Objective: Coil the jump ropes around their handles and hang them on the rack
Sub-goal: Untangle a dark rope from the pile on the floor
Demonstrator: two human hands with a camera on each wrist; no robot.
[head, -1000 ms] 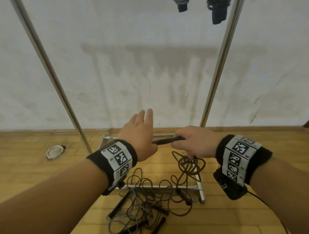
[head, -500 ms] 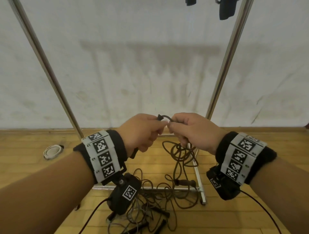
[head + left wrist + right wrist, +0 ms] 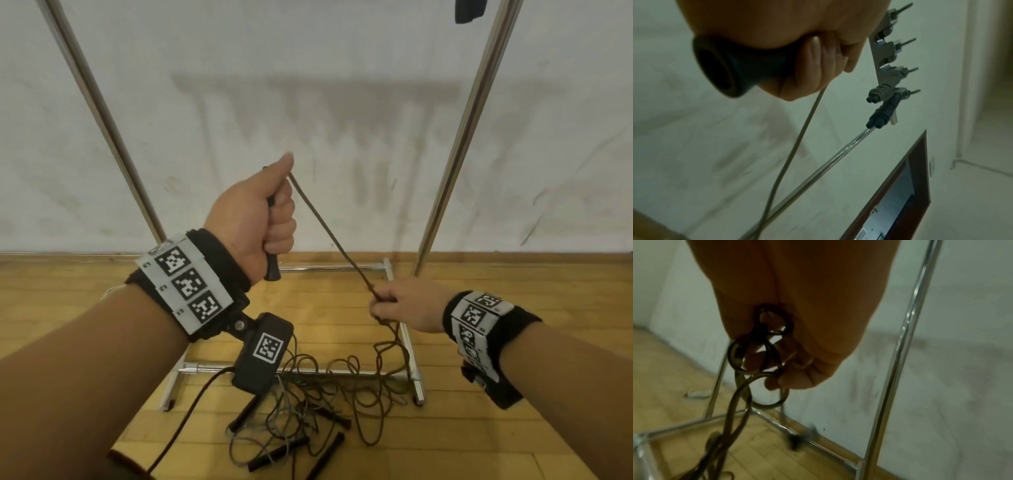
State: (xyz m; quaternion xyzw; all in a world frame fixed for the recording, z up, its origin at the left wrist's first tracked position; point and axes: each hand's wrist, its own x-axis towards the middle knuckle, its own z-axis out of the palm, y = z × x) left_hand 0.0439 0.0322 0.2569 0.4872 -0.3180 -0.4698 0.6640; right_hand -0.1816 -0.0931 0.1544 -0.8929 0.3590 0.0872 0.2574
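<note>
Rack hooks (image 3: 898,47) – coiled ropes (image 3: 882,91) – left-wrist view only.

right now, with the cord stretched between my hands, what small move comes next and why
Probably swing the right hand up and around the handle to lay a first wrap. The left hand grips the handle upright, the cord runs taut between both hands, and no turns are on it yet.

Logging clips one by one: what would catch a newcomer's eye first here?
The left hand, raised mid-frame, grips a black plastic jump-rope handle upright. A thin brown rope runs taut down to the right hand, which pinches it. Below lies a tangled pile of ropes and black handles on the wooden floor.
</note>
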